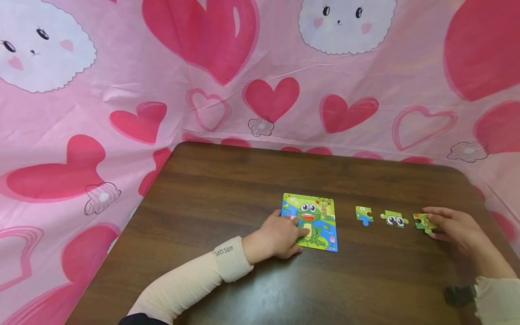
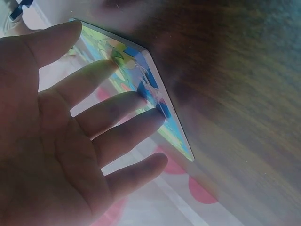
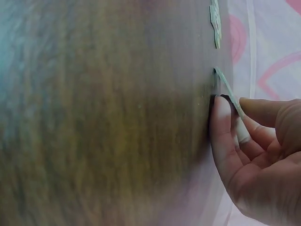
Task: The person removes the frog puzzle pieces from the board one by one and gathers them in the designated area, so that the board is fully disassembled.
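Simultaneously, a person's right hand [image 1: 459, 225] is pinching the end piece [image 1: 424, 222] at the right of a row, holding it at a tilt to the table [image 1: 219, 189], while the left hand [image 1: 283, 235] is laying spread fingers over the frog card [image 1: 327, 225], gripping nothing. That tilted end piece is risking a slip, should its thin edge be sliding from between thumb and fingertips; a leftward nudge could be knocking the eyes piece [image 1: 395, 220] askew. Pressure from the left hand could be skewing the frog card, which is lying flat left of the row. Farther out, the eyes piece and a blue-green piece [image 1: 363, 215] are lying apart, standing between the right hand and the frog card. A heart-print cloth [image 1: 276, 58] is hanging behind the table.
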The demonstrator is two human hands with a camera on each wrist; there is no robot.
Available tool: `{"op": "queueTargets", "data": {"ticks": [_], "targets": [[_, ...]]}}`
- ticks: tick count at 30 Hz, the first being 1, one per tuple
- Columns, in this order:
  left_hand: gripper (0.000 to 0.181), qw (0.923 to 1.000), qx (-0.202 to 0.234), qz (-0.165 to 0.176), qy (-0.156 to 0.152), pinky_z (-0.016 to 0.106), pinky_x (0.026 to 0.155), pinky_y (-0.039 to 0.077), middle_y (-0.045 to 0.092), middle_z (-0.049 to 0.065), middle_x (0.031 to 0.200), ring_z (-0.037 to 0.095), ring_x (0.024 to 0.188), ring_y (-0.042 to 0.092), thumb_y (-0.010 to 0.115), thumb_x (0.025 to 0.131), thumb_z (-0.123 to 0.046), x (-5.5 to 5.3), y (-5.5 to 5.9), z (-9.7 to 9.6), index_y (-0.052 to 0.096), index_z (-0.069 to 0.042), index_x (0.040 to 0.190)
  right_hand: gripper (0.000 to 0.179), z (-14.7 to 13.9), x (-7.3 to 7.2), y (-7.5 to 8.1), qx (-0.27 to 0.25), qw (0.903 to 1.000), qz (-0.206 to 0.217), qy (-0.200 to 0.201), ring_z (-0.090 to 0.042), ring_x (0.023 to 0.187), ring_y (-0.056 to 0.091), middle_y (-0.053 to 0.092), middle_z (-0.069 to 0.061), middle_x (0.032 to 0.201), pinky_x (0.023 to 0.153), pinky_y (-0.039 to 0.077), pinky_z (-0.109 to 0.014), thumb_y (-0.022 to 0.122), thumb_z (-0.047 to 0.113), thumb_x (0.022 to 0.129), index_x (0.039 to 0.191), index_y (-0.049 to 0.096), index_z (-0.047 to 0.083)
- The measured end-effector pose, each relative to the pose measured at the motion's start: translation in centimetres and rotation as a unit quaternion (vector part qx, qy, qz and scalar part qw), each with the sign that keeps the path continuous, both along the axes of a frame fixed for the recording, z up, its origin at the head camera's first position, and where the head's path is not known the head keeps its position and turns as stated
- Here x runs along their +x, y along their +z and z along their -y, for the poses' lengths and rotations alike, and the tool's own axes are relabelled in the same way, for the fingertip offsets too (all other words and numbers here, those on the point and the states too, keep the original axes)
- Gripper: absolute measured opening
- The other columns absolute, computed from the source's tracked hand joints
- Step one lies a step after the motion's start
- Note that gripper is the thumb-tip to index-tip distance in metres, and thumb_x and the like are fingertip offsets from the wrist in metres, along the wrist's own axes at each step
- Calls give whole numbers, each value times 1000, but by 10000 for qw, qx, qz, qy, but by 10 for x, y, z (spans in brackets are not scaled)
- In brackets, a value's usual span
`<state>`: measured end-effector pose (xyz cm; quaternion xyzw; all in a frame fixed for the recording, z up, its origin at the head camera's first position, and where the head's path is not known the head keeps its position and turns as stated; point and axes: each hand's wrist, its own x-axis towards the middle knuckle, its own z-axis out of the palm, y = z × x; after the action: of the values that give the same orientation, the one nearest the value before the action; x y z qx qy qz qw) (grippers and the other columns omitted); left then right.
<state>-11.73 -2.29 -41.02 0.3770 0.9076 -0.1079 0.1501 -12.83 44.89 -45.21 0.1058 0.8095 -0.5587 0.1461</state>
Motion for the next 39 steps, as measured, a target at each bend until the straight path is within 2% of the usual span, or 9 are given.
{"op": "queueTargets", "data": {"ticks": [3, 6, 12, 17, 21, 24, 31, 34, 39], "targets": [[54, 10000, 38, 18, 0, 50, 115, 39, 53, -6, 152, 12, 137, 52, 55, 98, -59, 0, 0, 0, 47, -45, 150, 35, 2, 1, 3, 364, 9992, -94, 135, 3, 76, 63, 62, 27, 88, 67, 61, -27, 50, 17, 107, 96, 67, 46], [54, 10000, 69, 52, 1, 50, 115, 39, 53, -6, 152, 12, 137, 52, 55, 98, -59, 0, 0, 0, 47, -45, 149, 23, 5, 2, 6, 975, 9946, -224, 281, 4, 77, 63, 60, 29, 89, 69, 62, -29, 48, 20, 107, 112, 71, 22], [54, 9999, 88, 76, 26, 50, 115, 40, 54, -6, 151, 12, 136, 53, 56, 97, -59, 0, 1, 2, 47, -45, 149, 50, 8, 3, 12, 1756, 9823, -377, 531, 7, 77, 62, 62, 18, 90, 68, 63, -33, 44, 21, 109, 133, 44, -22], [55, 9999, 108, 84, 13, 51, 115, 39, 53, -6, 152, 12, 137, 52, 56, 97, -59, 0, 1, 2, 47, -45, 149, 26, 6, 5, 12, 1389, 9885, -394, 451, 4, 75, 65, 63, 15, 87, 68, 63, -33, 44, 17, 108, 114, 69, 13], [55, 9999, 118, 99, 7, 52, 115, 39, 53, -6, 152, 12, 138, 52, 56, 97, -59, -1, 1, 3, 47, -45, 149, 35, 2, 7, 11, 1050, 9930, -380, 382, 4, 76, 65, 61, 25, 86, 67, 63, -32, 43, 18, 108, 95, 61, 45], [55, 9999, 136, 90, 21, 52, 116, 38, 52, -6, 153, 12, 139, 51, 56, 98, -59, 0, 1, 2, 47, -45, 150, 31, -1, 8, 12, 1101, 9924, -393, 387, 7, 77, 63, 60, 29, 89, 68, 63, -33, 43, 20, 109, 97, 64, 40], [59, 9999, 126, 91, 60, 51, 119, 35, 47, -3, 156, 18, 143, 47, 53, 98, -61, 3, -1, 2, 43, -41, 153, 41, 3, 9, 16, 1514, 9857, -651, 355, 6, 75, 66, 68, 15, 93, 67, 62, -31, 41, 18, 109, 124, 50, -19], [60, 9999, 102, 53, 74, 51, 120, 33, 45, -3, 158, 20, 144, 45, 52, 98, -62, 4, -3, 4, 42, -41, 154, 43, 10, 7, 18, 1354, 9878, -711, 276, 2, 74, 68, 68, 17, 89, 67, 62, -29, 40, 16, 109, 128, 43, -23], [60, 9998, 155, 37, 80, 52, 121, 31, 44, -4, 159, 20, 145, 44, 52, 98, -63, 4, -5, 5, 41, -42, 154, 26, 25, 2, 23, 982, 9910, -896, 156, -2, 71, 72, 69, 22, 83, 65, 61, -27, 42, 16, 108, 120, 61, 3]]}}
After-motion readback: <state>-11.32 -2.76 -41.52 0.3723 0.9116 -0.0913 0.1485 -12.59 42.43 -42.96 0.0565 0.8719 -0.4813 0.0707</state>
